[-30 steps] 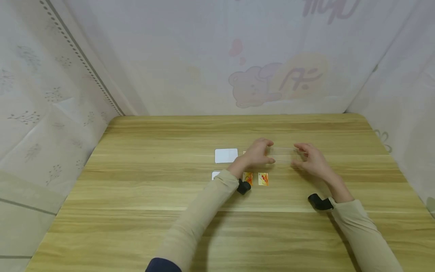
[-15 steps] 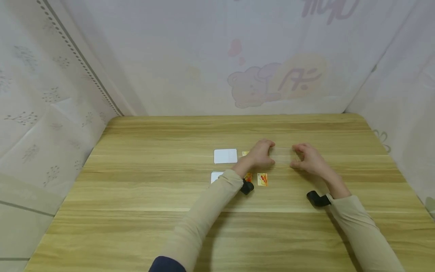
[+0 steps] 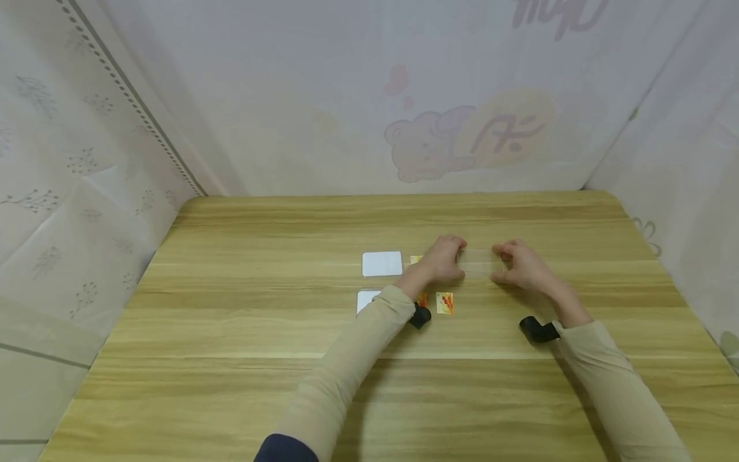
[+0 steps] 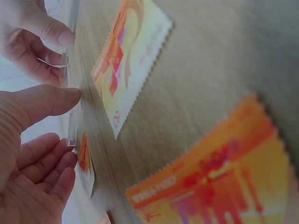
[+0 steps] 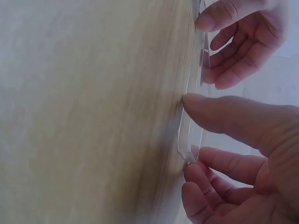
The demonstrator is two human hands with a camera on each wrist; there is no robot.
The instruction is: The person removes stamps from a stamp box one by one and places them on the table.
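A clear, shallow plastic case [image 3: 481, 262] spans the space between the two hands, low over the wooden table. My left hand [image 3: 443, 260] pinches its left end between thumb and fingers. At the opposite end my right hand [image 3: 522, 266] grips it the same way; the right wrist view shows the rounded corner of the case [image 5: 186, 144] between thumb and fingers. Near the left hand lie postage stamps with perforated edges, an orange-and-yellow stamp [image 4: 210, 182] and a paler stamp [image 4: 133, 60]. Another stamp [image 4: 85, 158] lies just beyond the left fingers. The left forearm partly covers the stamps in the head view.
A white rectangle [image 3: 382, 264] lies left of the left hand, and a second white rectangle [image 3: 367, 299] is partly hidden under the left sleeve. A yellow stamp [image 3: 444, 303] lies in front of the left hand. Pale printed curtains [image 3: 288, 115] surround the table [image 3: 231, 308].
The right hand has shifted slightly left, and the left hand slightly right during the first half second. Both now hold the clear case almost still. The left forearm covers more of the near stamp.
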